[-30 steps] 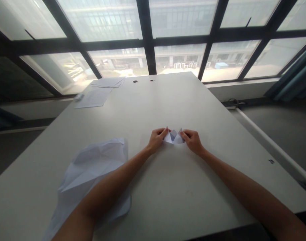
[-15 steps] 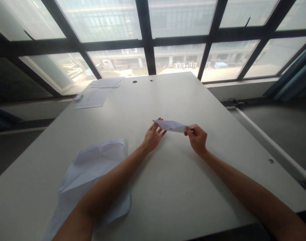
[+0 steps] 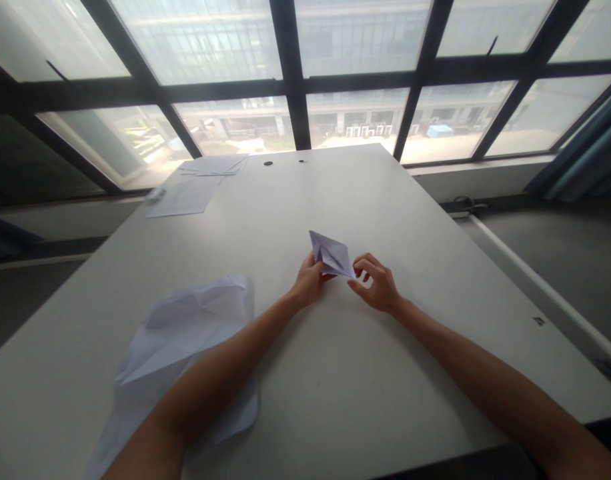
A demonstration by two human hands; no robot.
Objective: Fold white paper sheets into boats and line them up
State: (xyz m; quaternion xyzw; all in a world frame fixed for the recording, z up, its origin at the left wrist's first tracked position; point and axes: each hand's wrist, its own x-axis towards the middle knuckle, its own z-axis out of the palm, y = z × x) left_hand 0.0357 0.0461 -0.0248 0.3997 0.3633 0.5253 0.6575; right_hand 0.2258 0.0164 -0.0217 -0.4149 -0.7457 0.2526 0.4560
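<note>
Folded white paper (image 3: 332, 255) pinched in the left hand (image 3: 309, 281) over the surface (image 3: 335, 400); right hand (image 3: 378, 285) loosely curled, fingers parted, just beside the paper's near corner, apparently not gripping. Creased paper sheet (image 3: 185, 333) lying well off to the left.

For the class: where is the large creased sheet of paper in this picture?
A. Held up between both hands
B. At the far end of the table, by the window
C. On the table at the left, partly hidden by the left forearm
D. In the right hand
C: the sheet lies on the table at the left, and the left forearm covers part of it in view.
</note>
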